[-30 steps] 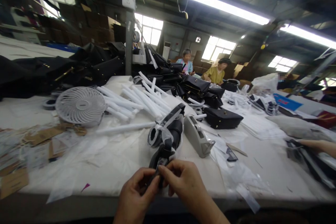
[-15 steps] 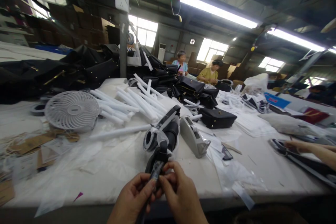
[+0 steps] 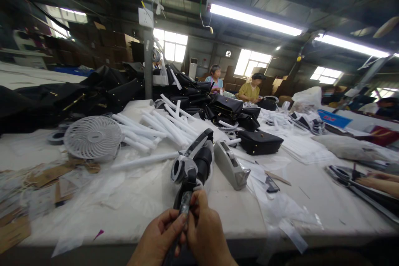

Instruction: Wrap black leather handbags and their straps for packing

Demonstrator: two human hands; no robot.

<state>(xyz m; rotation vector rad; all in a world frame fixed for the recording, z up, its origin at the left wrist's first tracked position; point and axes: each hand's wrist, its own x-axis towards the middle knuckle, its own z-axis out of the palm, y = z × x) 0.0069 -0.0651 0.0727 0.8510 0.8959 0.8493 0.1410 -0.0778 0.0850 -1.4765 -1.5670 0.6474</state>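
My left hand (image 3: 160, 237) and my right hand (image 3: 204, 235) meet at the table's near edge, both pinched on the near end of a black strap (image 3: 184, 199). The strap runs away from me to a rolled black bundle (image 3: 195, 162) wrapped in clear plastic, lying on the white table (image 3: 149, 199). My fingers are closed round the strap's end, which has a shiny wrapped tip.
A grey tape dispenser (image 3: 232, 165) sits right of the bundle. White foam tubes (image 3: 156, 126), a small white fan (image 3: 92, 138) and black bags (image 3: 260, 142) lie further back. Cardboard tags (image 3: 46, 174) litter the left. Another person's hand (image 3: 375, 183) works at the right; people sit far behind.
My hands have drawn the strap end slightly nearer and lower toward the table edge. The view has shifted a little; the other person's hand at the right has moved.
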